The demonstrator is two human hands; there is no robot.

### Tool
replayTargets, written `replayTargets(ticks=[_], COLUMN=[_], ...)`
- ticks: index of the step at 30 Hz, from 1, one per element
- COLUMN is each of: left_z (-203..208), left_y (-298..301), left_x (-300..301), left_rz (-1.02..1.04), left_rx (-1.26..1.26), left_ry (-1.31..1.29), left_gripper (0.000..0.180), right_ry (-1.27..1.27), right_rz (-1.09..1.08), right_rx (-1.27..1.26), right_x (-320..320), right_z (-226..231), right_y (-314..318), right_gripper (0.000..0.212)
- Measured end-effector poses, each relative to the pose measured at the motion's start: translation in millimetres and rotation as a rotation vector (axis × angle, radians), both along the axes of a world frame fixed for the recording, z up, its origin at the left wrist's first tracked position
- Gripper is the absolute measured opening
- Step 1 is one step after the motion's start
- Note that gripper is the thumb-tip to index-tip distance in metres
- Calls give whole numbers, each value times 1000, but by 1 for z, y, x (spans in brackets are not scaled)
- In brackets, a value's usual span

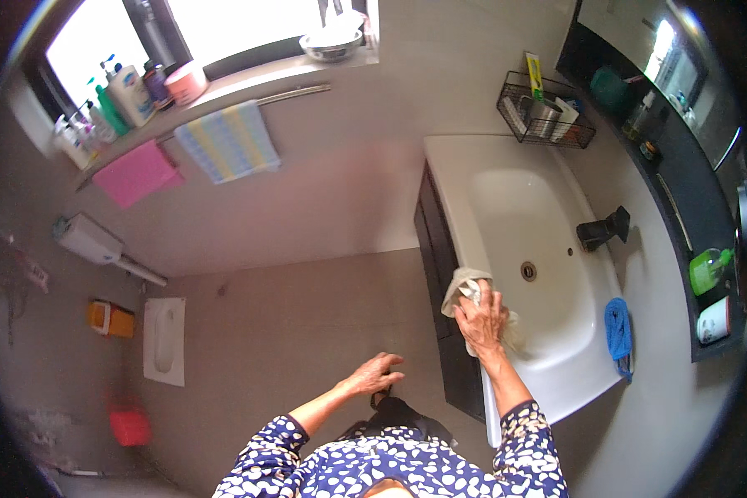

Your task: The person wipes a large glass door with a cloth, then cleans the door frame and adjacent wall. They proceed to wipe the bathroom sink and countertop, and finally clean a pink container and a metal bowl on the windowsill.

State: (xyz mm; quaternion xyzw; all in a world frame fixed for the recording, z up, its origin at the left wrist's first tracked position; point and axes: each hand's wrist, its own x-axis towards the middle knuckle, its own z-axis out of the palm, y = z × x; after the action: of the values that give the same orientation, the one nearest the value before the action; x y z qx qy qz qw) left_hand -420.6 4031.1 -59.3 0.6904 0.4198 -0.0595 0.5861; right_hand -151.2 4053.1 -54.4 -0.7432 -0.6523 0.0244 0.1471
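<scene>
A crumpled off-white cloth (466,284) lies over the front rim of the white washbasin (456,199). My right hand (483,319) grips it, fingers bent into its folds and pressed on the rim. Part of the cloth shows below the palm, on the basin side. Over the floor to the left, my left hand (375,373) hangs free with its fingers loosely stretched and nothing in them. Inside the basin is a round drain (529,270), and a black faucet (602,230) stands at its back edge.
A wire basket (548,112) holding a metal cup hangs beyond the basin. A blue cloth (617,329) lies at its right edge. The dark shelf (681,249) carries a green bottle (709,270). Towels hang below the windowsill at left; a squat toilet (165,341) is in the floor.
</scene>
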Motion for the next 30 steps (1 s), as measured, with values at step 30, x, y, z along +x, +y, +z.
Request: replayTargets(ticks=[30], left_z=[-27], left_y=[248], left_x=[-78], left_rz=[-46], left_rx=[23], left_ry=[-41], left_gripper=[48], right_ry=[-183], right_rz=[-983], right_rx=[-296], right_x=[78], right_z=[-1], right_y=[198], right_gripper=[32])
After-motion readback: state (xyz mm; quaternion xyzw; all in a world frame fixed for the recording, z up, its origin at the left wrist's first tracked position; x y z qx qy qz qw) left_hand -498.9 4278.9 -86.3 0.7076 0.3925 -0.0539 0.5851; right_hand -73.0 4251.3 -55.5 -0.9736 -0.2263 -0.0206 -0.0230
